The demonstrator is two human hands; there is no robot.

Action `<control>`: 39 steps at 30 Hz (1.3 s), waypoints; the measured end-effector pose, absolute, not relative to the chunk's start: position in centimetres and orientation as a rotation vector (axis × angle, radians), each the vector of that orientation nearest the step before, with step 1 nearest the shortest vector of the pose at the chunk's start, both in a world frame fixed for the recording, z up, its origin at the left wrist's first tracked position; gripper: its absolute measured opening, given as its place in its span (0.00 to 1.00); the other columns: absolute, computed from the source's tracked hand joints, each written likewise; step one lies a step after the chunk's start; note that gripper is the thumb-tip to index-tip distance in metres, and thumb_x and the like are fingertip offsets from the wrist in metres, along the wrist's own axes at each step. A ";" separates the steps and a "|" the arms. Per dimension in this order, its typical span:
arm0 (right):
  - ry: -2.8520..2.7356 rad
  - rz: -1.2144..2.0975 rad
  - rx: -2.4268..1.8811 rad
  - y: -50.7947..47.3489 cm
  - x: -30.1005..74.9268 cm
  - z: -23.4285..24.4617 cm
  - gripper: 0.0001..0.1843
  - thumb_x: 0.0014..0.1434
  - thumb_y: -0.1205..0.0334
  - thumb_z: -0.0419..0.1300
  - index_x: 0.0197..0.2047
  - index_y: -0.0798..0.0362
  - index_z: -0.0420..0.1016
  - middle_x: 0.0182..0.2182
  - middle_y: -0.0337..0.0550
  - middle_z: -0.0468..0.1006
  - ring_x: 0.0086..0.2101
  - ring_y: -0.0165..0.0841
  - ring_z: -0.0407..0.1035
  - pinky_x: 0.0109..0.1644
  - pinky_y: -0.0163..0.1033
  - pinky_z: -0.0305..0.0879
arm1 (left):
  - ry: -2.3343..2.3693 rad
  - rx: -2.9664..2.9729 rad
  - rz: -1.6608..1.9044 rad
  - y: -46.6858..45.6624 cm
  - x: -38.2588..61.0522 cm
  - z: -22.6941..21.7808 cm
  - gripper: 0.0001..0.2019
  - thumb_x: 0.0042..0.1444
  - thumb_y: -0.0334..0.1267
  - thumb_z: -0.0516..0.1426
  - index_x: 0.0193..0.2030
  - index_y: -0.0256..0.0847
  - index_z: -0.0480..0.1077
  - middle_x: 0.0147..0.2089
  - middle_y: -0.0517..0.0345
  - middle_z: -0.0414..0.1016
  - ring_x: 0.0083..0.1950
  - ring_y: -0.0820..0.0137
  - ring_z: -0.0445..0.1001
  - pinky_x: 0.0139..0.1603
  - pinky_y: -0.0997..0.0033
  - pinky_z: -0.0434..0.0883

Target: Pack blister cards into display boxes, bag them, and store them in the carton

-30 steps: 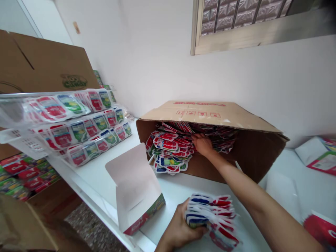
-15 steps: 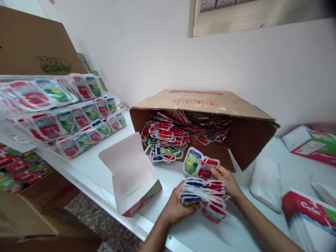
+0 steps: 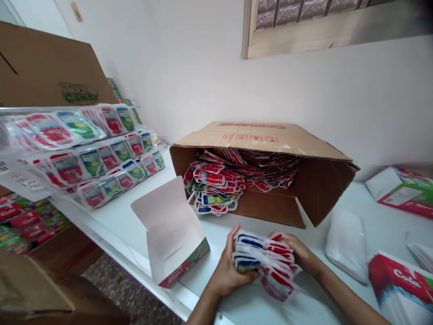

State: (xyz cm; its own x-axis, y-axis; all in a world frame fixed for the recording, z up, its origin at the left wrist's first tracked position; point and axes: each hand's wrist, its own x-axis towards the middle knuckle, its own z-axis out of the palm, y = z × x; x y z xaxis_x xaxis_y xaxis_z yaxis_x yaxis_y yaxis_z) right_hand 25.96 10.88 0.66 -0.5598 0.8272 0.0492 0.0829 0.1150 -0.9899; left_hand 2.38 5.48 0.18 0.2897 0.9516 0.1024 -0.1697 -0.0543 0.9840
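Note:
A thick stack of candy packets [image 3: 262, 262], blue-green and red with white edges, is held above the white table. My left hand [image 3: 225, 273] grips its left side, thumb in front and fingers behind. At the stack's upper right, my right hand [image 3: 299, 253] is closed on the packets, its fingertips partly hidden behind them. Just left of my hands stands an open display box [image 3: 172, 225] with its white inside facing up. Behind the stack, a large cardboard box [image 3: 267, 135] lies on its side, with many loose packets [image 3: 216, 180] piled within.
Strips of packets in clear plastic [image 3: 91, 158] line the table's left side. To the right lie a white plastic-wrapped bundle [image 3: 347, 246], flat Cola cartons [image 3: 402, 280] and a red-green box [image 3: 402, 187]. Brown cartons [image 3: 50, 289] stand below the table's left edge.
My right hand has brought the separate double packet down against the back of the stack, so it no longer shows apart. My left hand keeps its grip. The view has tilted slightly up.

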 end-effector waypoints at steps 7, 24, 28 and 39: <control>-2.024 0.491 -1.432 24.1 21.9 3.7 0.26 0.69 0.50 0.39 0.49 0.56 0.73 0.44 0.54 0.79 0.44 0.40 0.73 0.50 0.45 0.67 | 0.754 1.277 1.046 5.6 2.3 1.0 0.30 0.38 0.23 0.63 0.52 0.38 0.67 0.48 0.53 0.76 0.49 0.60 0.74 0.50 0.67 0.70; -2.256 -0.237 -1.669 25.6 23.2 4.3 0.19 0.67 0.62 0.47 0.45 0.56 0.78 0.42 0.57 0.80 0.43 0.42 0.73 0.43 0.41 0.65 | 0.732 1.281 1.037 5.7 2.3 1.3 0.30 0.37 0.25 0.64 0.52 0.38 0.68 0.49 0.51 0.76 0.50 0.59 0.74 0.52 0.65 0.70; -2.235 -0.224 -1.600 21.3 26.3 3.5 0.20 0.68 0.59 0.45 0.48 0.52 0.78 0.46 0.50 0.80 0.45 0.40 0.73 0.47 0.41 0.65 | 0.706 1.297 1.034 5.8 2.4 0.9 0.30 0.40 0.26 0.64 0.54 0.37 0.66 0.50 0.49 0.75 0.52 0.58 0.74 0.53 0.64 0.69; -1.647 0.672 -1.274 14.3 27.2 2.4 0.21 0.62 0.44 0.52 0.39 0.51 0.77 0.27 0.42 0.79 0.28 0.36 0.73 0.32 0.39 0.70 | 0.726 1.314 1.029 5.8 2.5 -0.1 0.30 0.43 0.33 0.67 0.54 0.37 0.66 0.52 0.48 0.75 0.52 0.58 0.73 0.55 0.64 0.68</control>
